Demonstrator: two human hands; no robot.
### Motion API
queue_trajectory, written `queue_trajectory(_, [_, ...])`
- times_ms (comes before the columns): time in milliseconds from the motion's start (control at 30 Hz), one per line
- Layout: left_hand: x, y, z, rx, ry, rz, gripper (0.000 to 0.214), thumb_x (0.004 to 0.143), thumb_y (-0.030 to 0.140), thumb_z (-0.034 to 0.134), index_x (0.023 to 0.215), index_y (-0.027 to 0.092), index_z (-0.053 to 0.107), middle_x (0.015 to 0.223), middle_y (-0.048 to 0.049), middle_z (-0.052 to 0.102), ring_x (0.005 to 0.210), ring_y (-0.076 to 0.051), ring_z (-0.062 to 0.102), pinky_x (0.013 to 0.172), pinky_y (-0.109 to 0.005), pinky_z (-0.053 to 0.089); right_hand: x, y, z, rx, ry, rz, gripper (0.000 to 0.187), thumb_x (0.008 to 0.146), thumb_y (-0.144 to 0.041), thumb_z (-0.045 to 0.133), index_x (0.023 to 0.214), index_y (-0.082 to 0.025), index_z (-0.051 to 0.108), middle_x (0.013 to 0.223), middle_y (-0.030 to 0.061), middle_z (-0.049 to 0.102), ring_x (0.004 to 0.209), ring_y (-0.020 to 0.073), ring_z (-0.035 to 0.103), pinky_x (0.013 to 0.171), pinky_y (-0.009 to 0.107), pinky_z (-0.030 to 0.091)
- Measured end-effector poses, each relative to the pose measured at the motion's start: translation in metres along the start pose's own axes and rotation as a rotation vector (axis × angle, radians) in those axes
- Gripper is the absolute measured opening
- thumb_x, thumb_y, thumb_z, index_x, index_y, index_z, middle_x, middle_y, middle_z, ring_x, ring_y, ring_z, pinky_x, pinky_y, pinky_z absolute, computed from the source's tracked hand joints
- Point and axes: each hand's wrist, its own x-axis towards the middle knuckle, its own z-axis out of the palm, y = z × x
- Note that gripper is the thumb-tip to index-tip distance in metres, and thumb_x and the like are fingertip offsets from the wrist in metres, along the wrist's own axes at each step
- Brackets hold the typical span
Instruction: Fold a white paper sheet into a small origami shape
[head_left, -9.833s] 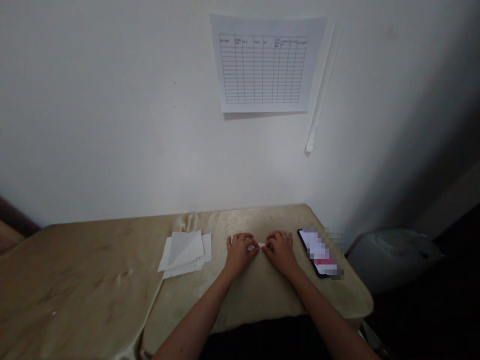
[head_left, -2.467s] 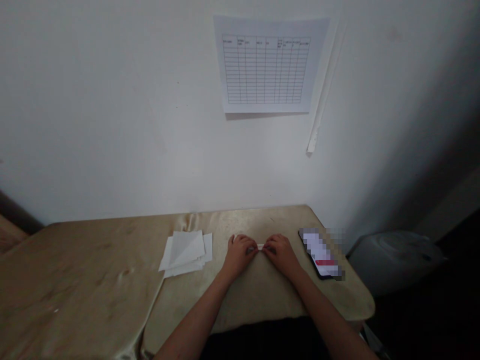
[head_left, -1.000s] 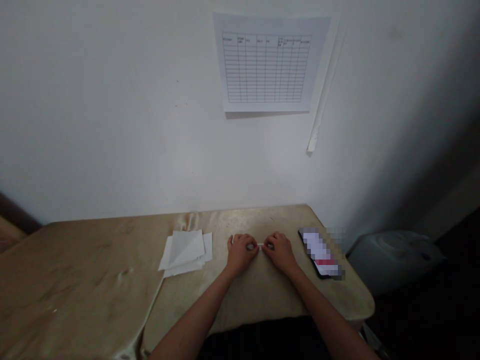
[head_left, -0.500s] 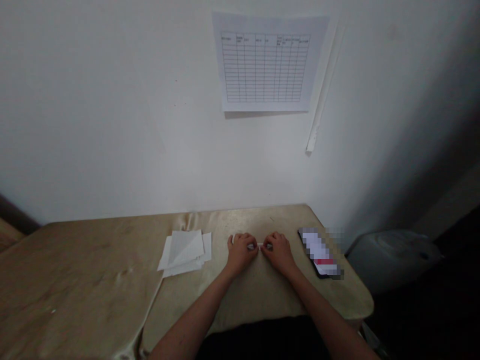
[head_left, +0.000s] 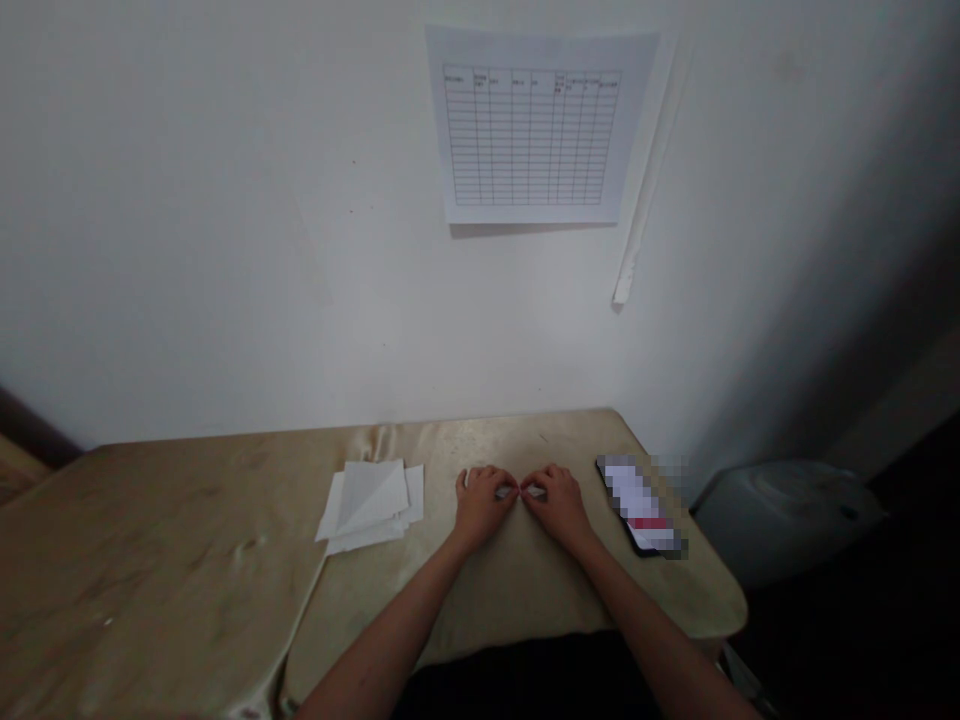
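On the right-hand part of the cloth-covered table (head_left: 517,590), a small white paper (head_left: 535,491) sits low between two hands, mostly hidden by the fingers, so its exact shape and folds are hard to make out. The left hand (head_left: 484,505) has its thumb and forefinger closed in a pinch on the paper, the other fingers curled above it. The right hand (head_left: 557,505) mirrors it, thumb and forefinger pinched on the paper's other side, and the tips of both hands meet in the middle. Left of the hands, near but apart from them, lies a loose stack of white sheets (head_left: 373,497), fanned unevenly. To the right, a phone (head_left: 637,505) lies at a slant near the table's edge, its screen largely pixelated. Behind the table rises a pale wall (head_left: 225,220), bearing a printed grid sheet (head_left: 532,130) with a narrow white strip (head_left: 645,190) slanting beside it. Beyond the table's right edge stands a greyish container (head_left: 787,515), partly in shadow.
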Motion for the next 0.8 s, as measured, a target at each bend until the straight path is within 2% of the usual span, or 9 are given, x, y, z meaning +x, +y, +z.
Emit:
queue_trajectory(333, [-0.0010, -0.0017, 0.0041, 0.050, 0.029, 0.022, 0.011, 0.089, 0.034, 0.067, 0.097, 0.030, 0.072, 0.118, -0.0012, 0.065, 0.120, -0.026, 0.051, 0.117, -0.056, 0.016, 0.0005, -0.0016, 0.0014, -0.056, -0.001, -0.002, 0.010, 0.086, -0.032, 0.070, 0.094, -0.029, 0.075, 0.101, 0.0051, 0.063, 0.106, 0.0226, 0.055, 0.095, 0.033, 0.038])
queue_trajectory(800, [0.0024, -0.0066, -0.0016, 0.001, -0.059, 0.008, 0.012, 0.088, 0.030, 0.065, 0.097, 0.032, 0.074, 0.123, -0.0003, 0.064, 0.123, -0.025, 0.050, 0.117, -0.055, 0.018, 0.0032, 0.0028, -0.0015, -0.002, -0.069, 0.014, 0.016, 0.087, -0.025, 0.066, 0.098, -0.030, 0.076, 0.107, 0.0042, 0.064, 0.109, 0.0217, 0.054, 0.099, 0.032, 0.036])
